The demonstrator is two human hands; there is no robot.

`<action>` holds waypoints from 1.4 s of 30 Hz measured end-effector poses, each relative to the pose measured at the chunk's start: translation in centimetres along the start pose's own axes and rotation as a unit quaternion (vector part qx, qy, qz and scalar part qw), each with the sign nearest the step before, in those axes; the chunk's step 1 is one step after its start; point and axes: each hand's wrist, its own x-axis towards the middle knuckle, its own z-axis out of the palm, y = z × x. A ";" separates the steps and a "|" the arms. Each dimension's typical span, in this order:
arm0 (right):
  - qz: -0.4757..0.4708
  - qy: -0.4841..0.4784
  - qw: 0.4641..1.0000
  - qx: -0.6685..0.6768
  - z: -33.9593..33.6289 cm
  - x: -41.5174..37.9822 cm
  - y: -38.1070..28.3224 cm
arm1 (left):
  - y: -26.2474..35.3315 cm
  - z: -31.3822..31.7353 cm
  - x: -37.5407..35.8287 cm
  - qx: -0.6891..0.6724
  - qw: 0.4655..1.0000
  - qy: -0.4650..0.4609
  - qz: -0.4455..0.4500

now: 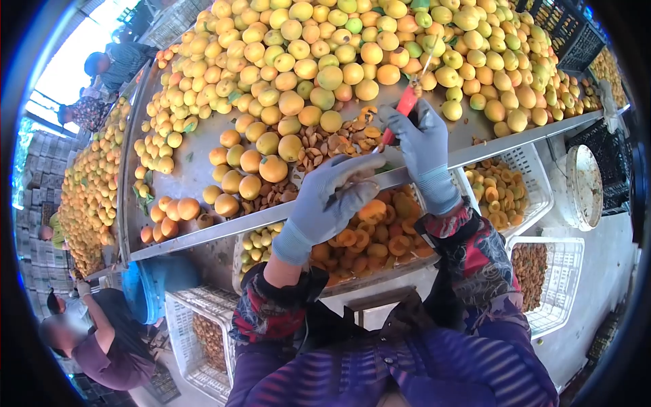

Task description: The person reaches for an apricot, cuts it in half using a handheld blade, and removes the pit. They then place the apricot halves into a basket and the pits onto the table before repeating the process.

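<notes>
My right hand [422, 139], in a grey-blue glove, is closed around the red handle of a knife [407, 102]; its thin blade points up and away over the fruit. My left hand [332, 200], gloved alike, hovers at the table's metal edge with its fingers loosely bent and apart. I see nothing between them. Just below it, a crate of halved apricots [369, 234] shows orange cut faces. Beyond both hands, a pile of brown apricot pits [329, 146] lies on the metal table [196, 159], beside whole yellow-orange apricots [298, 64].
A white crate of halved apricots [536, 178] and a white bucket [584, 186] stand at the right. Crates holding brown pits [529, 275] are on the floor at both sides. A blue barrel [146, 288] stands left. A person in a dark red shirt [105, 359] is at lower left.
</notes>
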 end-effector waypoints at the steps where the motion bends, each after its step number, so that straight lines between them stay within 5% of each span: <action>1: 0.022 0.012 0.999 0.023 0.0 -0.1 -0.4 | 0.0 -0.3 0.5 0.051 0.998 0.024 0.027; 4: 0.028 0.019 0.999 0.042 -0.9 0.3 -0.3 | -1.3 -1.8 2.0 0.129 0.988 0.068 -0.040; 6: 0.013 0.015 0.999 0.039 -1.3 0.4 -0.2 | -3.5 -2.4 3.1 0.162 0.985 0.063 0.020; 9: 0.055 0.033 0.997 0.047 -1.5 0.1 -0.4 | -7.3 -3.2 6.0 0.268 0.957 0.087 -0.061; 14: 0.047 -0.010 0.998 0.039 -1.8 -0.1 -0.9 | -8.2 -1.3 9.1 0.588 0.797 -0.010 -0.140; 18: 0.098 -0.021 0.993 0.065 -2.0 -0.2 -1.7 | -7.6 -1.8 8.3 0.584 0.800 -0.036 -0.133; 20: 0.129 -0.082 0.965 0.215 -2.3 0.2 -1.3 | -7.7 -2.6 7.4 0.419 0.903 0.055 -0.076; 21: 0.127 -0.084 0.964 0.218 -2.1 0.0 -1.5 | -7.7 -3.0 7.0 0.423 0.901 0.056 -0.075; 23: 0.124 -0.064 0.987 0.079 -1.5 -0.9 -2.5 | -7.3 -3.8 6.0 0.056 0.985 0.143 -0.080; 24: 0.123 -0.068 0.987 0.081 -1.2 -1.1 -2.8 | -6.0 -3.7 5.4 0.059 0.984 0.146 -0.079; 25: 0.113 -0.081 0.988 0.061 -1.0 -1.2 -3.2 | -4.5 -3.3 4.8 -0.184 0.966 0.165 -0.069; 26: 0.104 -0.093 0.989 0.040 -0.8 -1.4 -3.3 | -3.4 -2.8 4.2 -0.418 0.890 0.173 -0.054; 27: 0.103 -0.096 0.989 0.040 -0.5 -1.7 -3.2 | -3.1 -2.6 3.7 -0.488 0.857 0.157 -0.056; 30: 0.074 -0.123 0.988 0.050 0.2 -2.4 -1.5 | -2.5 -0.9 2.6 -0.563 0.809 0.165 -0.030; 32: -0.011 -0.166 0.985 0.033 0.7 -2.7 -0.7 | -3.2 -0.6 2.2 -0.515 0.842 0.163 -0.002; 35: 0.119 -0.216 0.968 -0.041 0.6 -3.3 -2.8 | -2.6 -1.1 1.5 -0.494 0.861 0.118 0.007; 42: 0.124 -0.276 0.951 -0.054 1.0 -3.7 -3.6 | -2.1 -2.2 0.5 -0.394 0.904 0.161 0.039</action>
